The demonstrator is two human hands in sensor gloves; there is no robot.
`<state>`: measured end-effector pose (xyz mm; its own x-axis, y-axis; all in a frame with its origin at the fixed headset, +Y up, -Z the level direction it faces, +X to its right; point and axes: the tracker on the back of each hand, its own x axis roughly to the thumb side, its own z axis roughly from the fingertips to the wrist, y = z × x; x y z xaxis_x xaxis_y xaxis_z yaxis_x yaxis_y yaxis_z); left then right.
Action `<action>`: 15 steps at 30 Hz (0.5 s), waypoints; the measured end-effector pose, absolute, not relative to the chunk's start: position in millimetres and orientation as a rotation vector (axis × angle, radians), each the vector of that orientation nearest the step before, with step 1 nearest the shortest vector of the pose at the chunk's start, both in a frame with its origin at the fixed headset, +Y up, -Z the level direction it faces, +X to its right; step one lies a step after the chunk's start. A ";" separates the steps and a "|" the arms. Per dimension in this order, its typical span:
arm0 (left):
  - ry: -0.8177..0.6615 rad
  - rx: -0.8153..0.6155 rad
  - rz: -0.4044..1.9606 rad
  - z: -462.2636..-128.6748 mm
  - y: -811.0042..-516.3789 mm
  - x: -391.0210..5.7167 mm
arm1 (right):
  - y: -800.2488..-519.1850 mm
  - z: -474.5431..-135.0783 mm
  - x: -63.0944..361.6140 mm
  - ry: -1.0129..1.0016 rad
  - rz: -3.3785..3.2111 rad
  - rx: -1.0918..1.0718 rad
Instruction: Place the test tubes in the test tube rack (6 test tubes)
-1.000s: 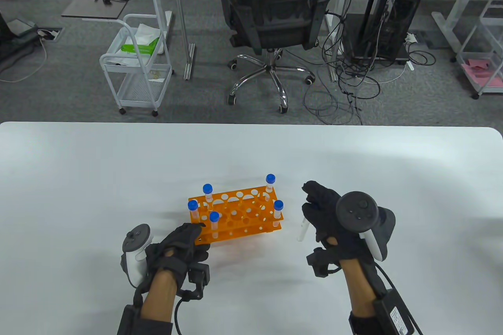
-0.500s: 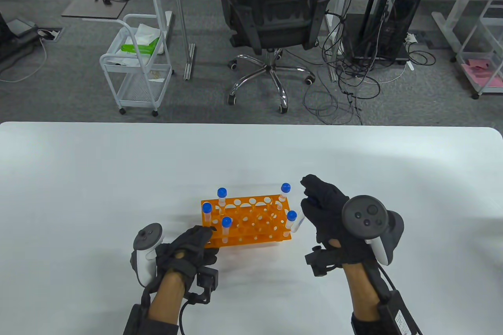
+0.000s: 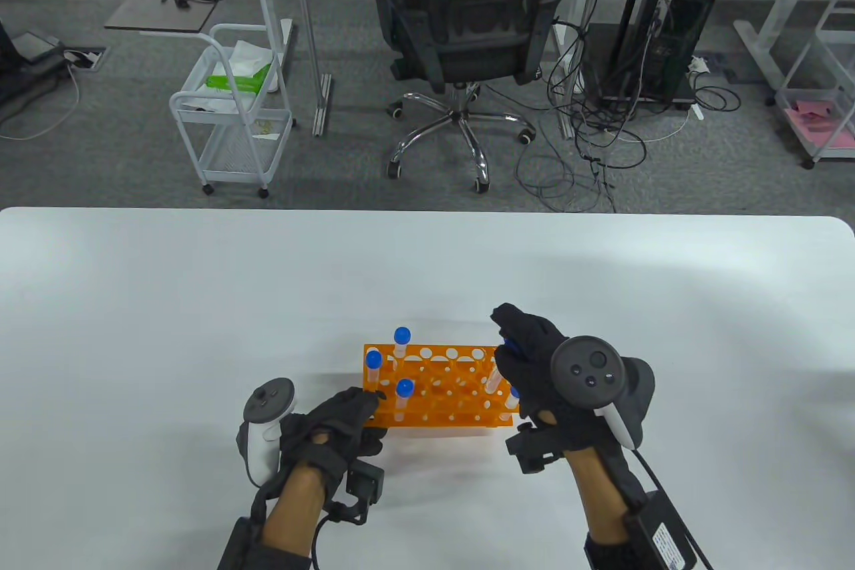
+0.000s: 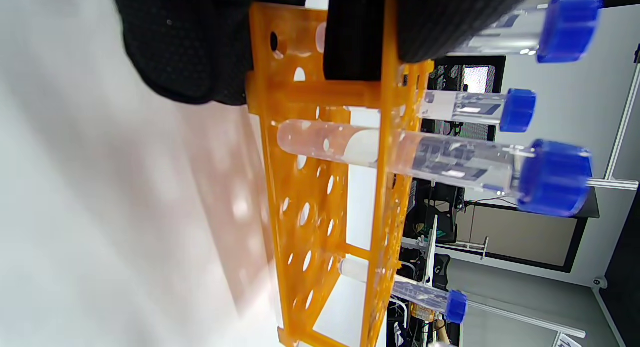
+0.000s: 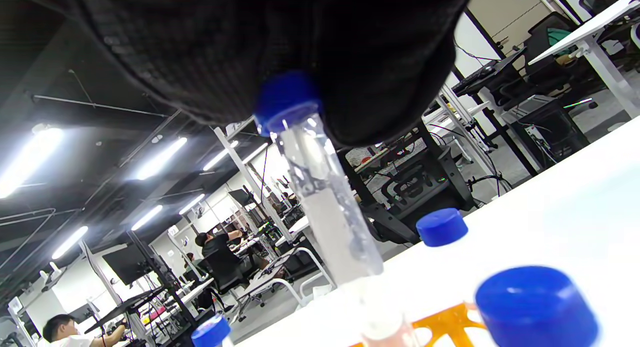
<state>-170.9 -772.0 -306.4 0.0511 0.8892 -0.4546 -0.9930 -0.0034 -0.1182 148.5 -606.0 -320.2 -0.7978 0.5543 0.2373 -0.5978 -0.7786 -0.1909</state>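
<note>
The orange test tube rack [image 3: 437, 389] stands on the white table [image 3: 167, 303]. My left hand [image 3: 369, 401] grips its near left corner; the left wrist view shows the fingers [image 4: 350, 37] clamped on the rack [image 4: 320, 197]. Three blue-capped tubes [image 3: 401, 337] stand at the rack's left end, and one cap [image 3: 514, 393] shows at the right end beside my right hand. My right hand [image 3: 509, 348] pinches another tube [image 5: 327, 202] by its blue cap [image 5: 287, 99], nearly upright. Its lower end meets the rack's right end [image 5: 450, 312]; how deep is hidden.
The table's far edge [image 3: 427, 210] lies well behind the rack. Beyond it are an office chair [image 3: 467, 29] and a white cart [image 3: 234, 115] on the floor.
My left hand has slid the rack to the right and nearer. My right hand has carried its tube left, from beside the rack to over its right end, and stood it nearly upright.
</note>
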 end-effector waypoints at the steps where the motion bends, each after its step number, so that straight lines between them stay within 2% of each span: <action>1: 0.278 -0.463 1.512 -306.6 -772.3 -171.1 | -607.4 -320.9 148.2 -0.335 2.488 0.225; 15: 0.265 -0.467 1.508 -307.1 -772.0 -170.1 | -616.3 -325.4 145.8 -0.303 2.530 0.234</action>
<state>-170.1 -772.0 -307.1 0.0574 0.8920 -0.4483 -0.9914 -0.0019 -0.1308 145.8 -616.3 -325.4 -0.8194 0.5245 0.2311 -0.5642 -0.8091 -0.1643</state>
